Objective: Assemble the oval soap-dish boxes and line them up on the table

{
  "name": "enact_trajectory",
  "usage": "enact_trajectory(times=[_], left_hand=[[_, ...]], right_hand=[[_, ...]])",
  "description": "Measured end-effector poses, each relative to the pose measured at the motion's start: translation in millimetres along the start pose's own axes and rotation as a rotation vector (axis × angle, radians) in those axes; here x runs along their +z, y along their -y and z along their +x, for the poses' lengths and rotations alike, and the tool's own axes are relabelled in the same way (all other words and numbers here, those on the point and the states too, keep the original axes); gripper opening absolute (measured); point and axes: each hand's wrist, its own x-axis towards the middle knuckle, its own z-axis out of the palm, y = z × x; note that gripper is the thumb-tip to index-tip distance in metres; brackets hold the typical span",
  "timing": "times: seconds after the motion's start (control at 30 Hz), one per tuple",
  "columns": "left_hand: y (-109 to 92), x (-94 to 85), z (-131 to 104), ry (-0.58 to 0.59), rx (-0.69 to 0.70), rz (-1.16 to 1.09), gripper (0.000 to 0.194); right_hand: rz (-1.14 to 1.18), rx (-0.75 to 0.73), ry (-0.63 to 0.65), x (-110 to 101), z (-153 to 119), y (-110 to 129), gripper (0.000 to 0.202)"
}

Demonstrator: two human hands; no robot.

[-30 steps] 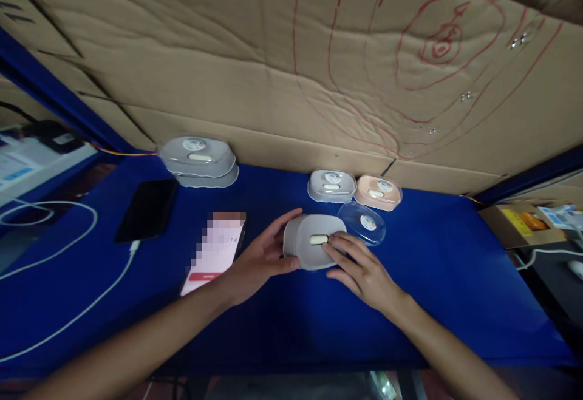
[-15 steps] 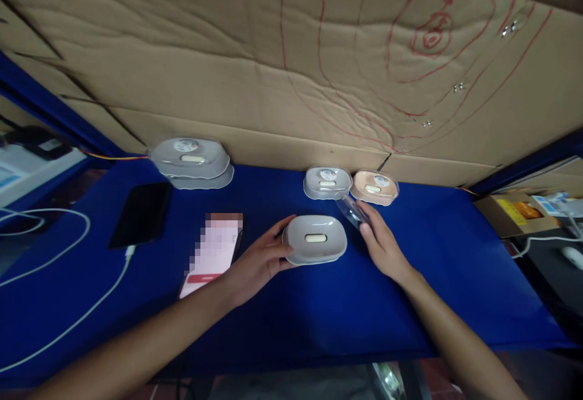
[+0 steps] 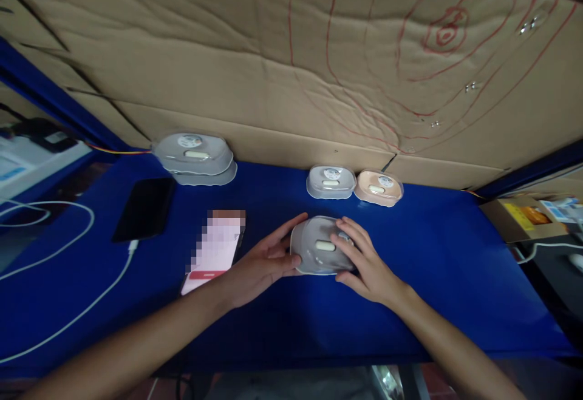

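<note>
Over the blue table (image 3: 437, 254), the grey case (image 3: 304, 243) is being gripped by the left hand (image 3: 260, 265); its clear cover (image 3: 322, 227) is being touched by the right hand (image 3: 372, 271), whose grip cannot be told. Pressure is best being kept even.

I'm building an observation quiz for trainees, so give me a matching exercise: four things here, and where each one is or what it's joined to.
1. Peach container
2. Left hand
3. Black-screened device
4. Right hand

A. At the right end of the held grey container
B. Joined to a white cable
C. Beside the lidded grey container at the back
D. At the held grey container's left end

Pairs: 1-C; 2-D; 3-B; 4-A
</note>
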Motion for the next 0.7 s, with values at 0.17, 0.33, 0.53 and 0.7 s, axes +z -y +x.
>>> enact_trajectory(times=[0.17, 0.33, 0.53, 0.7], left_hand=[[1, -2.9, 2, 0.028, 0.024, 0.010, 0.077], [4, -1.4, 3, -0.004, 0.023, 0.193, 0.080], [-14, -3.3, 31, -0.168, 0.217, 0.648, 0.049], [-48, -2.9, 90, -0.155, 0.658, 1.520, 0.054]], right_hand=[[0.026, 0.010, -0.004, 1, 1, 2, 0.072], [0.057, 0.063, -0.012, -8, 5, -2, 0.071], [-0.100, 0.099, 0.068, -31, -20, -13, 0.068], [-0.267, 0.235, -0.021, -59, -81, -45, 0.063]])
